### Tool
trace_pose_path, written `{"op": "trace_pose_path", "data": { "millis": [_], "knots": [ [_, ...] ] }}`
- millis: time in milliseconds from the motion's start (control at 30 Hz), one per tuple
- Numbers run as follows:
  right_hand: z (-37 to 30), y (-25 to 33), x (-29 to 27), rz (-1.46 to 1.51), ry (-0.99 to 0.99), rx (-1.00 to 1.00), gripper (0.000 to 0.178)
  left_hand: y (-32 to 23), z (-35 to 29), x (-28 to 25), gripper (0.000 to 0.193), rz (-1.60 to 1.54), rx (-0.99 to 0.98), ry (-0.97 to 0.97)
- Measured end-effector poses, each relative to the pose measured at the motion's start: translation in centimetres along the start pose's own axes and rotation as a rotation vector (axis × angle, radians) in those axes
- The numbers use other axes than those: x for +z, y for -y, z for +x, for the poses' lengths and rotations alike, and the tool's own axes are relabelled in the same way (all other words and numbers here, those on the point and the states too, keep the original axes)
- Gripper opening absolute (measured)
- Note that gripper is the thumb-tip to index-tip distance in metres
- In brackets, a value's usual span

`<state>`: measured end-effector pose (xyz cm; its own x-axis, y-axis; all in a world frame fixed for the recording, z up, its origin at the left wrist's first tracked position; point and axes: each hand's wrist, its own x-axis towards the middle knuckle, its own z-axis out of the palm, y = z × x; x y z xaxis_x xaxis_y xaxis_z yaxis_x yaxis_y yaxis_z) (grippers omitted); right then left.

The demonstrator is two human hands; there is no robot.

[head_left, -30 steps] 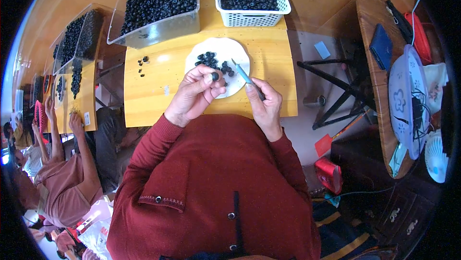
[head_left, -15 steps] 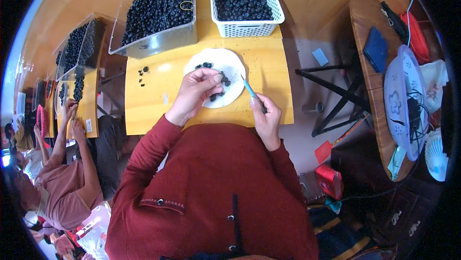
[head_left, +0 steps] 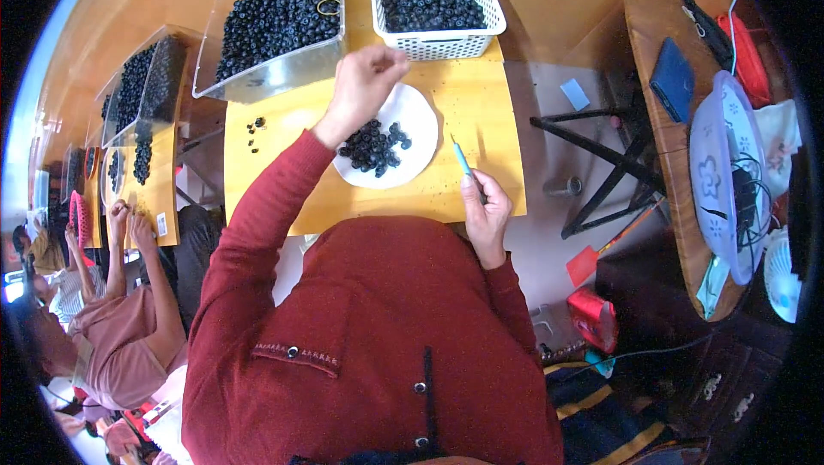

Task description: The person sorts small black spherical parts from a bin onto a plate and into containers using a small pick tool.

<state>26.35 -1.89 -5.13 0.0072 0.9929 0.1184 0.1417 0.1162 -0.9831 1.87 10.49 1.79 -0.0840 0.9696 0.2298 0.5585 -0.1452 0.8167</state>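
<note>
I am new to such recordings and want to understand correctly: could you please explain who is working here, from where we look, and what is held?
No machine here: a person in dark red sleeves works with bare hands. A fisheye camera on the head looks down, so straight edges bend.

On the yellow wooden table lies a white plate with dark, blueberry-like fruits. Beyond it stand a clear plastic box and a white perforated basket, both filled with similar fruits.

The right hand holds a slim pointed tool with a light-blue part. The left hand reaches past the plate, near the basket; whether it holds anything cannot be seen.
</note>
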Motion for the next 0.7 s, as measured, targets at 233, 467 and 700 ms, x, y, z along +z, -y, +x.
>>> {"op": "trace_pose_path", "data": {
  "millis": [233,467,700],
  "knots": [
    [0.1,0.6,0.1,-0.016,0.043,-0.016,0.026,2.0,-5.0,-1.5,0.018,0.407,0.293,0.33],
    [0.1,0.1,-0.1,-0.03,0.055,0.003,0.029,1.5,-5.3,-1.0,0.021,0.491,0.311,0.423],
    [0.0,0.0,-0.1,-0.02,0.043,-0.012,0.029,0.9,-4.9,-0.4,0.02,0.54,0.285,0.522]
  ]
}}
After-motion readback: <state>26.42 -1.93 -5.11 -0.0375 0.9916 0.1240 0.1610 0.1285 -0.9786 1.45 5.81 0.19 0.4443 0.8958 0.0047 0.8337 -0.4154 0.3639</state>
